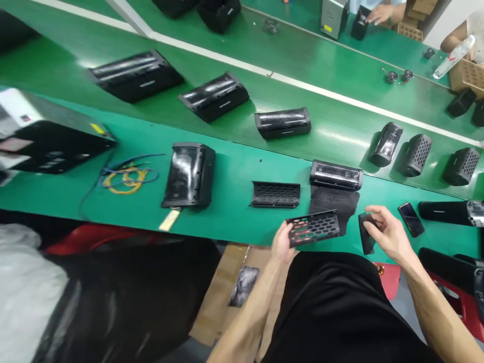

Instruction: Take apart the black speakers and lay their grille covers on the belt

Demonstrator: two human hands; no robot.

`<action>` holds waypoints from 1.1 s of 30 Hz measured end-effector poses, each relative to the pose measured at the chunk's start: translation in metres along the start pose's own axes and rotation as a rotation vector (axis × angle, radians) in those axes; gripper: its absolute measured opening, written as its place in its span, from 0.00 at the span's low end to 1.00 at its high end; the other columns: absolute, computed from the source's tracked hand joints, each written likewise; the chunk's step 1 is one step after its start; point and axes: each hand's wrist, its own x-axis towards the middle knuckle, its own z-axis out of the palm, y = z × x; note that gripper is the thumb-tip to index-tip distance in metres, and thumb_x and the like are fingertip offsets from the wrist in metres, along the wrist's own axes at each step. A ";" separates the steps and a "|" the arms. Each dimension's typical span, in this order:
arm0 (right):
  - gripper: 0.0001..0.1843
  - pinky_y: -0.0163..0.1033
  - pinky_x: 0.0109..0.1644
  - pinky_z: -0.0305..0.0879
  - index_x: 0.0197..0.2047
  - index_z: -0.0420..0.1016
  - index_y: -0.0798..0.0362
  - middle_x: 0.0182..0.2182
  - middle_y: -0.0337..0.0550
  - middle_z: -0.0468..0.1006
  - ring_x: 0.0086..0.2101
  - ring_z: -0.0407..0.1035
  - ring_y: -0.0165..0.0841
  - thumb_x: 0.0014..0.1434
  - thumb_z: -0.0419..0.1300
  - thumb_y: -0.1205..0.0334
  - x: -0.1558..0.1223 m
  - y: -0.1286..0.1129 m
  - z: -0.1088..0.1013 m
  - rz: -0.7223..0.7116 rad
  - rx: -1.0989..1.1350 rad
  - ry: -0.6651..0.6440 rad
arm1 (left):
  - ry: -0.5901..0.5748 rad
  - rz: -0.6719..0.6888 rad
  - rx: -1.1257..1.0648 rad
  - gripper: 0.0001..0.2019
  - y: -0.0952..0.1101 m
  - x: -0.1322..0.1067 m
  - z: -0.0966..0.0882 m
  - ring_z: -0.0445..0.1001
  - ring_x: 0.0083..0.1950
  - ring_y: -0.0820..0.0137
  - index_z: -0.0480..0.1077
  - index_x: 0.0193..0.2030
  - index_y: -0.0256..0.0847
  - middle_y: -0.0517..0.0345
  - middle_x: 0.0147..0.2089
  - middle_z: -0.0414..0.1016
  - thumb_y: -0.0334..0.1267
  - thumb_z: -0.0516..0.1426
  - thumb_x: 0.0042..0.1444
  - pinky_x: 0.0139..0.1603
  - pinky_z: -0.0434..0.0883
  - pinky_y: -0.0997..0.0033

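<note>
My left hand [283, 243] is closed on the left end of a black perforated grille [315, 228], a curved panel with rows of long holes, held tilted above the table's front edge. To its right, my right hand [387, 234] pinches a thin dark rectangular piece [365, 234] between thumb and fingers. Black sheets [333, 199] lie partly under the grille. Just behind them sits a glossy black speaker-like case [336, 175]. A second perforated grille [276, 194] rests on the green table, left of the sheets.
A larger black case [190, 175] stands on the table at left, near coiled yellow and blue cables [126, 179]. A phone [411, 220] lies right of my hand. Several black cases, one here [283, 122], sit on the green belt. Across it, a co-worker's hand [381, 14] touches a black part.
</note>
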 end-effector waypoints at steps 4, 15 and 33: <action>0.21 0.41 0.40 0.77 0.50 0.81 0.45 0.37 0.42 0.86 0.34 0.80 0.38 0.57 0.76 0.49 -0.007 -0.041 0.020 0.049 0.308 -0.098 | -0.137 -0.059 -0.003 0.16 -0.029 0.005 0.031 0.84 0.33 0.60 0.72 0.45 0.43 0.54 0.38 0.86 0.44 0.66 0.51 0.37 0.80 0.60; 0.24 0.46 0.46 0.77 0.43 0.73 0.46 0.37 0.44 0.85 0.37 0.79 0.41 0.50 0.74 0.44 0.027 0.051 0.034 0.162 0.197 0.235 | -0.321 -0.084 -0.068 0.25 -0.022 0.005 0.065 0.84 0.53 0.51 0.80 0.49 0.39 0.46 0.47 0.87 0.60 0.65 0.57 0.55 0.78 0.54; 0.28 0.34 0.29 0.67 0.33 0.75 0.50 0.27 0.36 0.79 0.25 0.69 0.30 0.43 0.80 0.39 0.012 0.078 0.010 0.449 0.480 0.012 | -0.404 -0.094 0.257 0.27 0.011 -0.006 0.066 0.84 0.53 0.55 0.78 0.57 0.41 0.47 0.53 0.85 0.43 0.73 0.51 0.58 0.78 0.55</action>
